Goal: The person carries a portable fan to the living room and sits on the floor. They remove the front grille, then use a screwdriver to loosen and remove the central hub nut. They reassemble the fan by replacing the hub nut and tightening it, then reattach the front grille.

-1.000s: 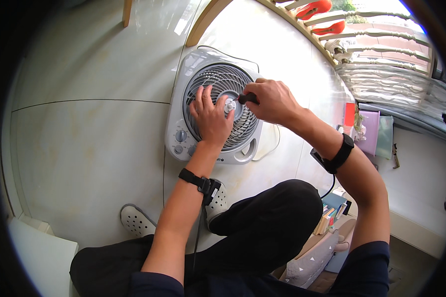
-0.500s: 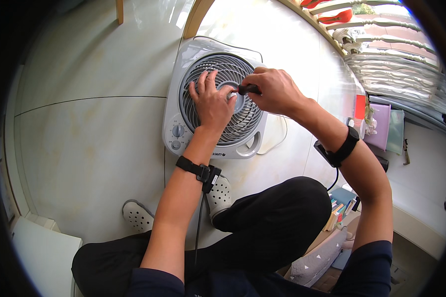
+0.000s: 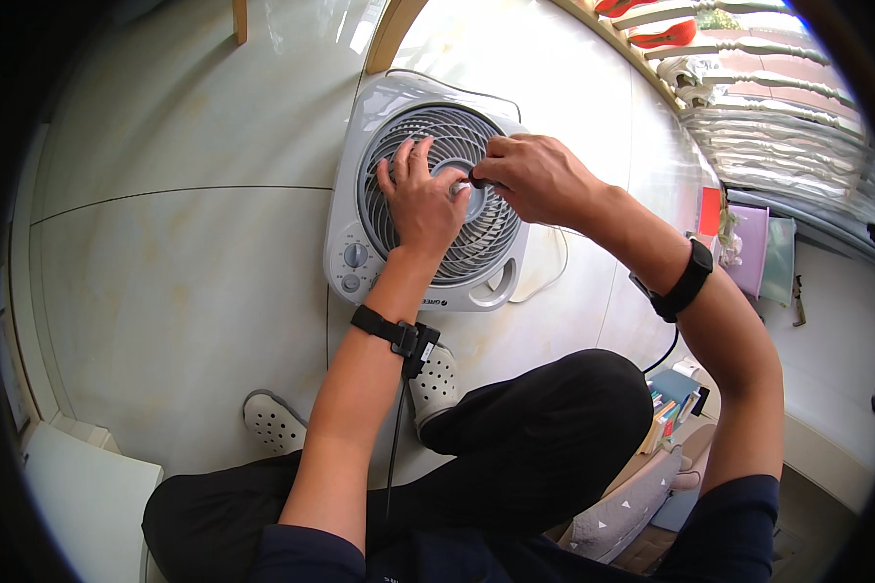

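A grey box fan [image 3: 344, 194] lies flat on the floor with its round grille [image 3: 486, 248] facing up. My left hand [image 3: 422, 206] rests over the grille, several fingers spread on the bars. Its thumb and index finger close together at the fan's round centre cap [image 3: 473, 205]; what they pinch is too small to make out. From the right, my right hand [image 3: 544, 175] grips a dark-handled screwdriver [image 3: 478, 180], whose tip end meets the left fingertips above the cap. Most of the handle is hidden in my fist. Two control knobs [image 3: 356, 256] sit at the fan's near left corner.
A thin cord [image 3: 566, 255] trails beside the fan. Behind it stands a wooden leg [image 3: 389, 39]. My shoes [image 3: 434, 384] are close to its near side. Books [image 3: 663, 423] and a purple box [image 3: 750, 248] stand at the right, a white cabinet [image 3: 87, 496] at the lower left.
My right hand has turned about the screwdriver, so less of its handle shows, and the right forearm has shifted slightly right. The left hand stays at the cap. The whole view has shifted a little.
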The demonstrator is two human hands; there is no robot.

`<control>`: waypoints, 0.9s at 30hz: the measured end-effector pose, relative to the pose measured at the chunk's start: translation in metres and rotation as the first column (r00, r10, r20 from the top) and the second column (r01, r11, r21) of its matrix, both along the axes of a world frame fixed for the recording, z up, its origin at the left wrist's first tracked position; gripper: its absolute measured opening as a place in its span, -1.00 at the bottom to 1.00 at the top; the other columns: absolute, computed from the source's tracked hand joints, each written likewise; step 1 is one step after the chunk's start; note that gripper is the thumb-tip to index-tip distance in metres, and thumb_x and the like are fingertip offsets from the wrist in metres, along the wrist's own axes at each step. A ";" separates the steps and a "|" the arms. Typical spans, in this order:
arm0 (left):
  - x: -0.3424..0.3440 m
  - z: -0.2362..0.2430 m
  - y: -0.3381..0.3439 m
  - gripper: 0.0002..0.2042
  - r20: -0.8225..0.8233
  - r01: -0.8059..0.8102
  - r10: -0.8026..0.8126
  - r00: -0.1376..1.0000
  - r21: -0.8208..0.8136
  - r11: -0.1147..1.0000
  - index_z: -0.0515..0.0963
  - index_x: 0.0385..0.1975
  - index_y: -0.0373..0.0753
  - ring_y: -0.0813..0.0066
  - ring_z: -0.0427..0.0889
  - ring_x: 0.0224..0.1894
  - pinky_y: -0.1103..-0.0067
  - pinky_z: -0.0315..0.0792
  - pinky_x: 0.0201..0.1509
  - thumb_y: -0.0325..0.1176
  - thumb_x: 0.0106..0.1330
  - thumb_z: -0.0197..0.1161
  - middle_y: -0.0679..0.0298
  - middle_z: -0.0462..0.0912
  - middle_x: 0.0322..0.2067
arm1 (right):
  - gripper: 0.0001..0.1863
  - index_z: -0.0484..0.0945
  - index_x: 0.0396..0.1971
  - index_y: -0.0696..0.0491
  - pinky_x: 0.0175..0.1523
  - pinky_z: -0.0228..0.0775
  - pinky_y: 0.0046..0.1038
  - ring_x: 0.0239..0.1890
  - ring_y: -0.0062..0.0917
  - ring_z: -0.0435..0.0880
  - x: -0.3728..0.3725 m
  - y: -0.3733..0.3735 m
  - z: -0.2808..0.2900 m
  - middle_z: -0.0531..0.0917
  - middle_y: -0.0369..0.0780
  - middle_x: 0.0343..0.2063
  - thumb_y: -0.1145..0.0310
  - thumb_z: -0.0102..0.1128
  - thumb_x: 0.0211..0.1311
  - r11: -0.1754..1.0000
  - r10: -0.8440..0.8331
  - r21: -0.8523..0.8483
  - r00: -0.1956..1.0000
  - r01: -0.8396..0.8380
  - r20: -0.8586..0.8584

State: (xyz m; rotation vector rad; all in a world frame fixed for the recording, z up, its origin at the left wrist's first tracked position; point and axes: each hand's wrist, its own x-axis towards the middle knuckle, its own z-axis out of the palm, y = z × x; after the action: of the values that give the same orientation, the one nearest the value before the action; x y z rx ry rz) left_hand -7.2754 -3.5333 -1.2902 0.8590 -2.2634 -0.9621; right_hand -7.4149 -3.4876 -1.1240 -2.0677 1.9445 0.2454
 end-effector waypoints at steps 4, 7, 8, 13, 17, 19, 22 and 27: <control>-0.001 0.000 0.000 -0.79 -0.007 -0.009 0.009 1.000 -0.019 1.000 0.82 -0.33 0.06 0.09 0.31 0.47 -0.09 0.01 0.54 -0.19 0.01 0.62 0.21 0.54 0.30 | -0.75 0.80 -0.22 0.08 -0.15 0.62 -0.26 -0.34 -0.22 0.78 0.005 -0.004 -0.001 0.80 -0.15 -0.41 0.27 0.42 0.15 0.854 -0.517 0.121 0.852 0.506 0.085; -0.002 0.000 -0.001 -0.81 0.003 0.010 -0.010 1.000 -0.007 1.000 0.81 -0.31 0.08 0.09 0.28 0.49 -0.08 -0.03 0.57 -0.21 0.06 0.60 0.18 0.51 0.32 | -0.63 0.82 -0.21 0.08 -0.16 0.62 -0.28 -0.38 -0.28 0.80 0.006 -0.007 -0.003 0.81 -0.11 -0.43 0.10 0.44 0.12 0.724 -0.684 0.162 0.728 0.670 0.045; -0.002 0.000 -0.001 -0.82 0.027 0.022 -0.023 0.999 0.016 1.000 0.81 -0.30 0.08 0.09 0.26 0.51 -0.08 -0.05 0.59 -0.21 0.08 0.58 0.17 0.49 0.33 | -0.64 0.82 -0.22 0.08 -0.16 0.62 -0.28 -0.38 -0.28 0.80 0.006 -0.007 -0.004 0.81 -0.11 -0.43 0.11 0.44 0.13 0.705 -0.701 0.178 0.712 0.687 0.030; 0.000 -0.002 0.000 -0.81 -0.008 0.019 -0.019 1.000 -0.003 1.000 0.79 -0.31 0.08 0.08 0.26 0.51 -0.08 -0.05 0.59 -0.21 0.07 0.59 0.17 0.49 0.33 | -0.65 0.82 -0.23 0.09 -0.17 0.63 -0.29 -0.40 -0.30 0.80 0.010 -0.004 -0.006 0.81 -0.11 -0.45 0.11 0.41 0.16 0.851 -0.518 0.092 0.855 0.517 -0.011; 0.002 -0.003 -0.001 -0.80 -0.013 0.032 -0.033 0.999 -0.034 0.999 0.78 -0.31 0.07 0.07 0.27 0.50 -0.08 -0.03 0.58 -0.19 0.05 0.59 0.17 0.50 0.32 | -0.67 0.83 -0.27 0.05 -0.09 0.65 -0.26 -0.32 -0.22 0.81 0.012 -0.010 -0.001 0.82 -0.13 -0.42 0.11 0.38 0.14 0.635 -0.758 0.227 0.652 0.739 -0.006; 0.002 -0.003 -0.001 -0.77 -0.009 0.047 -0.047 0.999 -0.043 0.998 0.78 -0.30 0.08 0.07 0.26 0.51 -0.09 -0.04 0.58 -0.18 0.02 0.61 0.17 0.49 0.31 | -0.67 0.83 -0.27 0.05 -0.10 0.65 -0.28 -0.32 -0.24 0.81 0.011 -0.013 0.002 0.82 -0.13 -0.42 0.12 0.37 0.14 0.520 -0.842 0.314 0.539 0.795 0.030; 0.002 -0.002 -0.002 -0.74 0.024 0.064 -0.064 0.998 0.000 0.998 0.79 -0.29 0.08 0.06 0.24 0.52 -0.09 -0.04 0.59 -0.19 -0.01 0.63 0.17 0.47 0.33 | -0.67 0.82 -0.16 0.06 -0.16 0.65 -0.32 -0.40 -0.29 0.80 0.012 -0.009 0.008 0.81 -0.15 -0.45 0.19 0.36 0.15 0.658 -0.742 0.220 0.670 0.720 0.026; 0.004 0.001 -0.002 -0.73 0.025 0.081 -0.081 0.996 0.001 0.997 0.81 -0.27 0.11 0.07 0.21 0.54 -0.09 -0.09 0.60 -0.19 -0.02 0.65 0.18 0.44 0.38 | -0.73 0.82 -0.18 0.01 -0.09 0.64 -0.25 -0.33 -0.21 0.80 0.017 0.018 0.014 0.82 -0.12 -0.39 0.30 0.36 0.12 0.842 -0.536 0.097 0.843 0.531 0.038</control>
State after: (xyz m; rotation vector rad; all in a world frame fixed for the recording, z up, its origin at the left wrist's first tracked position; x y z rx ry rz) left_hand -7.2712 -3.5355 -1.2895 0.7888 -2.3356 -0.9916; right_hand -7.3982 -3.4698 -1.1103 -1.3800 2.3272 0.1282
